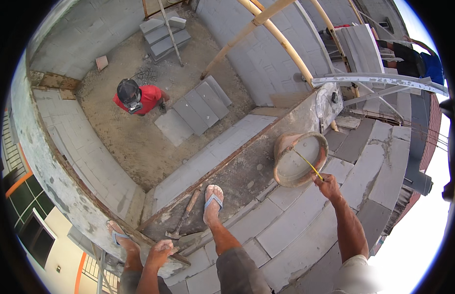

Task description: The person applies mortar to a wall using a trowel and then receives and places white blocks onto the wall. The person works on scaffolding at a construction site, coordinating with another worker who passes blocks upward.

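Observation:
My right hand [327, 187] is closed on one end of a thin yellow strip [309, 163], which looks like a tape-measure blade. The strip's other end reaches over the clay-coloured tub [282, 147], whose inside holds something grey and flat. At the lower left, my left hand [161, 252] has its fingers curled beside the end of the concrete ledge; what they hold, if anything, I cannot make out. A hammer [188, 208] with a wooden handle lies on the ledge near my sandalled foot [213, 202].
Grey block wall [291, 225] runs along my right. Below the ledge [227, 181] is a deep room with a person in red [148, 99] beside flat grey blocks [200, 109]. Bamboo poles [281, 39] cross overhead. Another person in blue [431, 67] is at far right.

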A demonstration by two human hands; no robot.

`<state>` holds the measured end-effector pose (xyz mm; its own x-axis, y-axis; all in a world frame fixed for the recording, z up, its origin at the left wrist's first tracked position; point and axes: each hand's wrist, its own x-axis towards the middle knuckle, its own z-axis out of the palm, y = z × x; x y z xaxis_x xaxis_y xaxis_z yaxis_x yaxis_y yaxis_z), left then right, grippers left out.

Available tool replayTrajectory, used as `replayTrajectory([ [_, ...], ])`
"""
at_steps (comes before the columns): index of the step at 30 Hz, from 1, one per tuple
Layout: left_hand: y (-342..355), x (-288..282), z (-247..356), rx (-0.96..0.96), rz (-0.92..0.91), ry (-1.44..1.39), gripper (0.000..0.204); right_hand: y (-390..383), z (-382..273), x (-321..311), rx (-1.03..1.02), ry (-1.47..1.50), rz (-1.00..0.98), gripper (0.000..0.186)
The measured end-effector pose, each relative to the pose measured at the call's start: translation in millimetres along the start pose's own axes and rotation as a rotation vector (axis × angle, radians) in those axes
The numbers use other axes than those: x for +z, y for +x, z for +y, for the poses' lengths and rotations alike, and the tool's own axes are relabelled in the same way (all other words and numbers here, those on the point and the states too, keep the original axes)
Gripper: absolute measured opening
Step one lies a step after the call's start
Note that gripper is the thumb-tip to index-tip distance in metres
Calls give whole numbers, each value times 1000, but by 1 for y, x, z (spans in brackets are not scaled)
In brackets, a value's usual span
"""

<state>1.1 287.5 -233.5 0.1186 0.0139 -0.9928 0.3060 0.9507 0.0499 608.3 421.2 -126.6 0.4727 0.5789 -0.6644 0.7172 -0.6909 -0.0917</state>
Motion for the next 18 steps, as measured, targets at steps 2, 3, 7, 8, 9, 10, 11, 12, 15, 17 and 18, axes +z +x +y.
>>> replayTrajectory([
  [2,0,-1,3,1,48,30,39,26,28,5,47,-3,53,32],
  [3,3,-1,7,19,58,37,39,40,38,4,42,-1,85,32],
  [7,16,14,18,44,39,43,37,57,69,6,96,57,77,30],
  [8,18,21,19,39,41,43,36,55,72,7,90,-37,72,22],
  [9,23,29,21,38,13,27,36,53,70,11,-10,-166,163,20],
  [10,24,34,22,23,-1,30,36,42,69,19,-110,-292,248,21],
  [11,23,38,21,0,-9,45,36,30,65,28,-190,-423,330,24],
  [12,22,40,22,-3,-21,86,37,17,59,36,-138,-421,377,42],
  [15,20,36,25,36,-63,112,35,-11,31,67,-369,-472,580,50],
  [17,17,31,24,116,-10,-17,32,-27,7,105,-397,-392,540,53],
  [18,16,26,24,127,20,-48,31,-37,-5,126,-411,-362,518,55],
])
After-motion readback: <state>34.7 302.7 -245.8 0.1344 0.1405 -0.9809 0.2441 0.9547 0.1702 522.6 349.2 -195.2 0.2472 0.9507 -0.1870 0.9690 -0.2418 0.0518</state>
